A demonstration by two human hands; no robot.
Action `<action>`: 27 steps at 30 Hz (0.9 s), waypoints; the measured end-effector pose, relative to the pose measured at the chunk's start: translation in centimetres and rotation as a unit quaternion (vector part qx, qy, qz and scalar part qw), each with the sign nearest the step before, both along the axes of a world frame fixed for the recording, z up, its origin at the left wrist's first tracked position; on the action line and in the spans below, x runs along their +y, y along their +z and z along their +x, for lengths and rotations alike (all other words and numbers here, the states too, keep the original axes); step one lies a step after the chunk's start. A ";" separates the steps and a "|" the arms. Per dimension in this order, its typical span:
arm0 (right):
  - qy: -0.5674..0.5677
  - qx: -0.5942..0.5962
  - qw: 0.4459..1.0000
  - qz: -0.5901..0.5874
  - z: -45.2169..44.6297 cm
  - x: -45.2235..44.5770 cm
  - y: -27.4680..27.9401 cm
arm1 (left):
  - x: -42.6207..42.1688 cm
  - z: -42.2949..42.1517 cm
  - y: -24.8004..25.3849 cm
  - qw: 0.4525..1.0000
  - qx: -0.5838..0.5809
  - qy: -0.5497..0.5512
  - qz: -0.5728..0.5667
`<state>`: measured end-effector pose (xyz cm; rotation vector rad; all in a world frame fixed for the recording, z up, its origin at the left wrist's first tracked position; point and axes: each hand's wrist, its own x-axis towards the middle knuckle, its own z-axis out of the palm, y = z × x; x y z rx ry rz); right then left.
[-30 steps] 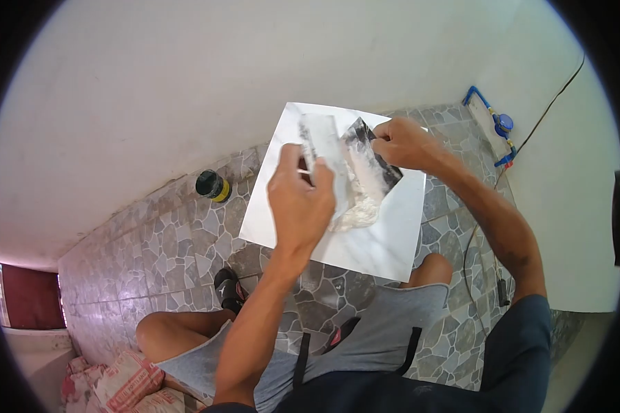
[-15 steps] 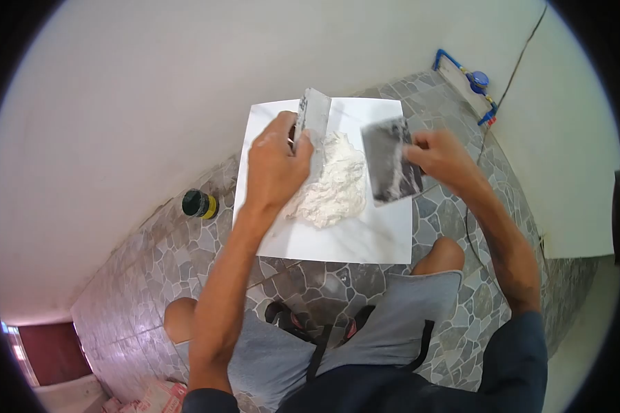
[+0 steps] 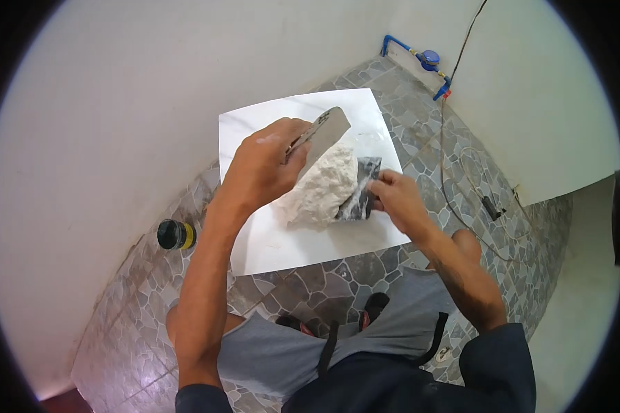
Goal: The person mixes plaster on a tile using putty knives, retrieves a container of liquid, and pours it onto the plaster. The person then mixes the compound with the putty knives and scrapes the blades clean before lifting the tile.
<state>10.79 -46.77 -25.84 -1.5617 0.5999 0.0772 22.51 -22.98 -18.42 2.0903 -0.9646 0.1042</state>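
A heap of white paste [image 3: 318, 189] lies on a white marbled board [image 3: 262, 251]. My left hand [image 3: 265, 162] is closed around a flat metal trowel [image 3: 329, 134], whose blade stands tilted along the upper left side of the heap. Its handle is mostly hidden by my fingers. At the heap's right side, my right hand [image 3: 398, 199] pinches a dark, paste-smeared flat plate [image 3: 362, 189], with its left edge against the paste.
A dark jar with a yellow label [image 3: 176, 235] stands on the stone-patterned floor [image 3: 324, 286] left of the board. Blue pipes with a meter [image 3: 430, 60] run along the wall at upper right. A cable with a black connector [image 3: 490, 208] lies at right.
The dark plate has moved away from the heap to the right, then back against its right side. My left hand's trowel has tilted rightward. The camera view has shifted and turned.
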 end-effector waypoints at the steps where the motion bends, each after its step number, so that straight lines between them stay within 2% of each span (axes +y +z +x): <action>1: 0.003 -0.011 1.000 -0.005 0.7 0.4 0.6 | 0.1 0.0 0.0 1.000 -0.004 -0.007 -0.011; 3: -0.010 -0.041 0.999 0.004 2.2 1.0 1.1 | 0.1 0.3 0.1 0.999 -0.014 -0.023 -0.035; 6: -0.027 -0.056 0.998 0.006 3.8 2.7 3.6 | -0.5 0.4 0.4 0.999 0.027 -0.019 -0.022; 12: -0.032 -0.072 0.997 0.026 4.4 3.4 6.2 | -1.6 0.3 -0.9 1.000 0.005 0.002 0.008; 14: -0.032 -0.054 0.998 -0.028 3.8 2.3 7.4 | -1.2 1.4 -1.6 0.999 -0.043 0.024 0.008; 18: 0.037 0.035 0.986 -0.161 3.4 -3.3 7.7 | 0.5 3.2 -1.4 0.997 -0.004 0.063 -0.044; 20: 0.120 -0.012 0.919 -0.375 4.2 -3.0 8.9 | 1.1 3.6 -0.5 0.994 0.045 0.079 -0.063; 22: 0.191 -0.058 0.822 -0.534 5.0 -1.9 10.1 | 1.7 3.9 0.2 0.990 0.067 0.093 -0.076; 25: 0.291 -0.195 0.647 -0.677 5.9 0.9 7.7 | 2.3 4.5 0.3 0.983 0.102 0.101 -0.114; 26: 0.353 -0.131 0.617 -0.690 6.0 2.1 7.1 | 2.5 4.4 0.4 0.982 0.111 0.101 -0.113; 27: 0.387 -0.147 0.589 -0.694 5.7 2.7 5.6 | 2.8 4.3 0.6 0.981 0.116 0.103 -0.113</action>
